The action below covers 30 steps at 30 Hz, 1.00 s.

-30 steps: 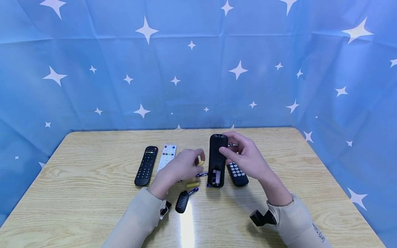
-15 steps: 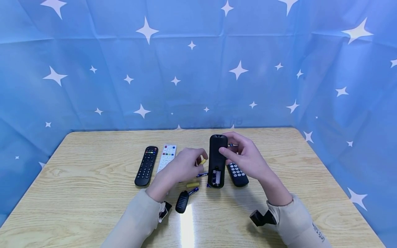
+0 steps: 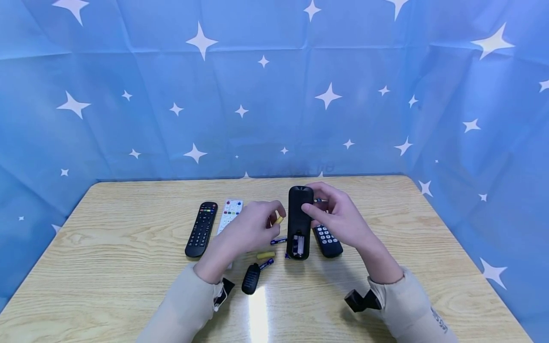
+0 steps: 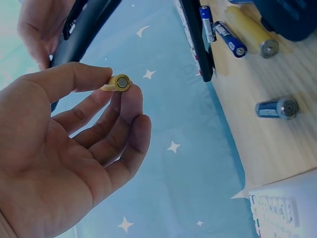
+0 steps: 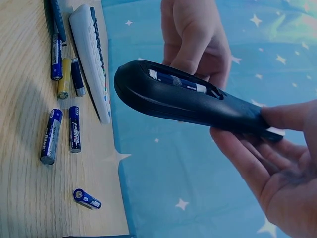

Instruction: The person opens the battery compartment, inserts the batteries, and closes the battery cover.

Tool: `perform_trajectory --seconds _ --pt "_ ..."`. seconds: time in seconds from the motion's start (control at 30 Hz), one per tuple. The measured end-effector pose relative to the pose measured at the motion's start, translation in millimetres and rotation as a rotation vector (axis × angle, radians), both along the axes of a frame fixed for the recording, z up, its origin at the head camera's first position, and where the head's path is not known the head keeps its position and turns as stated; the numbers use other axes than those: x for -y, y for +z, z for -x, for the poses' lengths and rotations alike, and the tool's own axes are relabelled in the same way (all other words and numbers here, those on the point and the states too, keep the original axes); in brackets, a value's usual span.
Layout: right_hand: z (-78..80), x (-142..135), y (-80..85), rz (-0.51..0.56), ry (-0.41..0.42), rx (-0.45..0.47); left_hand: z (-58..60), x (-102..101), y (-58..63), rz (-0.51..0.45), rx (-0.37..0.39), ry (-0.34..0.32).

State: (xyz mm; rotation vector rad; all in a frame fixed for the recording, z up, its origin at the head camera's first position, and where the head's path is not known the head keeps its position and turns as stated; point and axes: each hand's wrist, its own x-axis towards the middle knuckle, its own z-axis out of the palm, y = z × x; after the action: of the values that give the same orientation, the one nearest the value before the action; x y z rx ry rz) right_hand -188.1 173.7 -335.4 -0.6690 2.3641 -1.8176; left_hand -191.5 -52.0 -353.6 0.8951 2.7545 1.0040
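My left hand [image 3: 253, 224] pinches a yellow battery [image 4: 117, 83] between thumb and finger, beside the black remote control [image 3: 300, 209]. My right hand [image 3: 339, 216] grips that remote near its top end, back side toward me. Its battery compartment [image 3: 298, 244] is uncovered, and a blue-and-silver battery [image 5: 178, 82] shows inside. The left hand's fingers overlap the compartment's far side in the right wrist view. On the wooden table [image 3: 128, 295] below lie another yellow battery [image 3: 266, 255] and several blue ones, one of them a blue battery [image 5: 51, 136] with a silver end.
A small black cover [image 3: 250, 278] with printed text lies in front. To the left are a black remote [image 3: 201, 229] and a white remote [image 3: 230, 214], partly behind the left hand. A black remote with white keys [image 3: 328, 242] lies under the right hand. A blue star-patterned cloth [image 3: 274, 95] hangs behind.
My left hand has shifted slightly upward, and the yellow battery in it has come a little higher. The right hand and the remote have stayed almost still.
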Motion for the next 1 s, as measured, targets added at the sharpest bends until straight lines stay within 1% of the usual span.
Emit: perform_trajectory --seconds 0.23,0.43,0.63,0.7,0.9,1.0 --pt "0.1 0.4 -1.7 0.001 0.009 0.007 -3.2 1.3 0.8 -0.011 -0.018 -0.018" --pt "0.2 1.0 -2.7 0.015 0.019 0.007 -5.9 0.1 2.7 -0.017 -0.064 -0.039" --pt "0.7 0.5 -2.3 0.001 0.025 -0.001 -9.8 -1.9 7.2 -0.009 -0.101 -0.059" --pt "1.0 0.1 -2.0 -0.005 0.020 -0.002 -12.1 -2.0 9.6 -0.022 -0.101 -0.044" --pt "1.3 -0.1 -0.4 -0.007 0.002 0.005 -19.7 -0.4 18.9 -0.050 -0.084 0.045" --pt "2.0 -1.3 -0.2 -0.008 -0.009 0.002 -22.1 0.2 21.5 -0.077 -0.111 0.038"
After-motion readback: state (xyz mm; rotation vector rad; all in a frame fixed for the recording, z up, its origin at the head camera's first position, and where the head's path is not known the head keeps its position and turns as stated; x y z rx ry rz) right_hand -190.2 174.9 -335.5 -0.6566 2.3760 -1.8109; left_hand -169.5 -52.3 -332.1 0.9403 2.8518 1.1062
